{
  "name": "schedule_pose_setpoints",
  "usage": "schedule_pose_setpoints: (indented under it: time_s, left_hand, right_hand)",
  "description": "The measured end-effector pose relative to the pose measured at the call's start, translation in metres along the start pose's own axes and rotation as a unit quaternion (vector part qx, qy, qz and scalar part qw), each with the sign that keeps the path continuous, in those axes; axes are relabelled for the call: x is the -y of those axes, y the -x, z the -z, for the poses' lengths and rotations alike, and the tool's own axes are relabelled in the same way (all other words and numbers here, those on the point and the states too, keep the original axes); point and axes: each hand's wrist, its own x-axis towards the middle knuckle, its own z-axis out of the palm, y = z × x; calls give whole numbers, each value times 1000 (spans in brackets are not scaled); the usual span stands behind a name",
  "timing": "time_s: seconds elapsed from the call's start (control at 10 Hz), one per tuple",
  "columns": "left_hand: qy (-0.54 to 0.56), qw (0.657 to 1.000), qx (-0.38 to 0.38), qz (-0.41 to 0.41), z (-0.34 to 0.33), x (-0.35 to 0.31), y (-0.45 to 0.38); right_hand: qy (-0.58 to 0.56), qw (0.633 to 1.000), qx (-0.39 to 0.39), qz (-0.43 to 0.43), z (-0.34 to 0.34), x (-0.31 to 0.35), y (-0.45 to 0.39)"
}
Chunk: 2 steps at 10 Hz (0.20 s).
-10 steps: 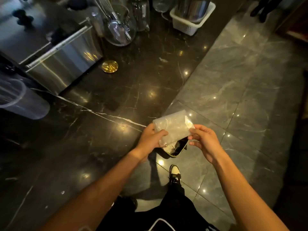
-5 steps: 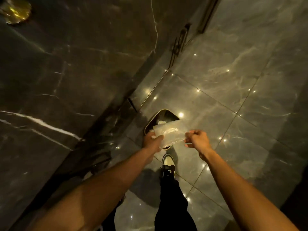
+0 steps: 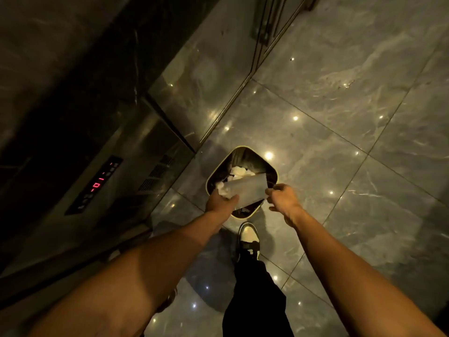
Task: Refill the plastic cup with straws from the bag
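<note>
Holding clear plastic bag (image 3: 246,190) over open bin (image 3: 273,171), my left hand (image 3: 220,203) clamped on its 9 o'clock end, right hand (image 3: 283,199) pinching 3 o'clock edge. Bag contents hard to make out; cannot tell if straws remain. Bag hides part of white crumpled waste (image 3: 238,171) in bin. Sneaker (image 3: 248,235) at bin's 6 o'clock. Red display (image 3: 97,184) on steel unit at 9 o'clock, digits unreadable.

Single head-worn view — steep downward look, forearms close below, floor (image 3: 340,142) and bin (image 3: 272,170) farther down
</note>
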Motion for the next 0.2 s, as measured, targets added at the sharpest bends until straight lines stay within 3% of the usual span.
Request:
schedule_pose_setpoints:
  time_s: [0.1, 0.2]
  left_hand:
    - [-63, 997, 18, -28, 7, -8, 10]
    - [-158, 984, 41, -72, 19, -33, 40]
  right_hand:
    - [122, 992, 15, 42, 4, 7, 14]
    - [330, 938, 46, 95, 13, 34, 61]
